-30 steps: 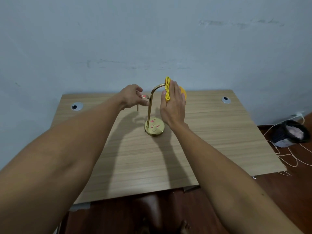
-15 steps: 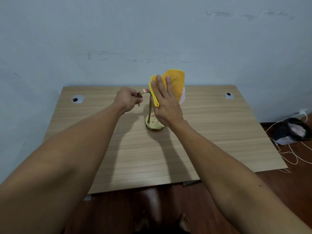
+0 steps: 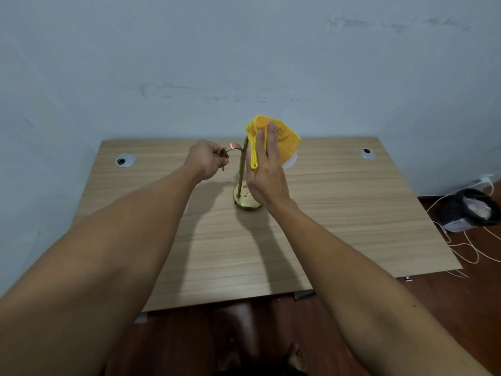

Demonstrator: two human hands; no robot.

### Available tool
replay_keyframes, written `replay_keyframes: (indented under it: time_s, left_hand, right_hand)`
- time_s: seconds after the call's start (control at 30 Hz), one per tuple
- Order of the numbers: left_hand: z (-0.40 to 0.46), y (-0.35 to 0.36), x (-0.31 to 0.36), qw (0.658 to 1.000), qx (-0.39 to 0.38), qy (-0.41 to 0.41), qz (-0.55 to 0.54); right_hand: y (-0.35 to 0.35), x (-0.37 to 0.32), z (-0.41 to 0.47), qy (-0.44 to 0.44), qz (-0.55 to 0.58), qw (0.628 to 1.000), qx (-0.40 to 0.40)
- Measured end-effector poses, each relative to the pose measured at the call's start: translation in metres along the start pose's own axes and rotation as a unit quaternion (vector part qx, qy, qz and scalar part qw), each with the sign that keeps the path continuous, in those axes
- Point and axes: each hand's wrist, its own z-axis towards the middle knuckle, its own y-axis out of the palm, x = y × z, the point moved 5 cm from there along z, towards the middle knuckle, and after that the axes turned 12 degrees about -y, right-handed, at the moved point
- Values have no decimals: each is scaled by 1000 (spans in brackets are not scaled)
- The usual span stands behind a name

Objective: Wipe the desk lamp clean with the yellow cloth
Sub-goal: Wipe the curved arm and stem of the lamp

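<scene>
A small brass desk lamp (image 3: 240, 175) stands on a round gold base near the middle of the wooden desk (image 3: 339, 213). Its thin stem rises and splits into two curved arms. My left hand (image 3: 207, 160) pinches the end of the left arm. My right hand (image 3: 267, 169) presses the folded yellow cloth (image 3: 284, 139) over the right arm and its shade. A bit of the white shade (image 3: 290, 162) shows below the cloth; the rest is hidden.
Two round cable grommets sit at the back corners of the desk, one on the left (image 3: 125, 160), one on the right (image 3: 367, 153). A dark bag (image 3: 469, 210) and white cords (image 3: 466, 248) lie on the floor to the right. A wall stands right behind the desk.
My right hand turned the cloth from edge-on along the lamp's arch to spread over the right-hand shade. My left hand kept its pinch on the left arm. The camera view shifted slightly.
</scene>
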Motion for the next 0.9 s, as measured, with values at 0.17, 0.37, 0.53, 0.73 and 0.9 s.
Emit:
replay_keyframes:
  time_s: [0.17, 0.37, 0.53, 0.73, 0.9]
  left_hand:
    - [-3, -1, 3, 1000, -1, 3, 4]
    - [-7, -1, 6, 1000, 3, 7, 18]
    - [-6, -3, 6, 1000, 8, 15, 22]
    - [-6, -2, 6, 1000, 6, 10, 15]
    - [-8, -3, 8, 1000, -1, 5, 21]
  right_hand:
    - [1, -7, 6, 8, 11, 1000, 8]
    - [5, -16, -5, -45, -20, 998, -36]
    - [3, -16, -12, -38, 0, 999, -1]
    - [-29, -5, -12, 231, 90, 959, 139]
    - [-52, 17, -10, 419, 201, 807, 365]
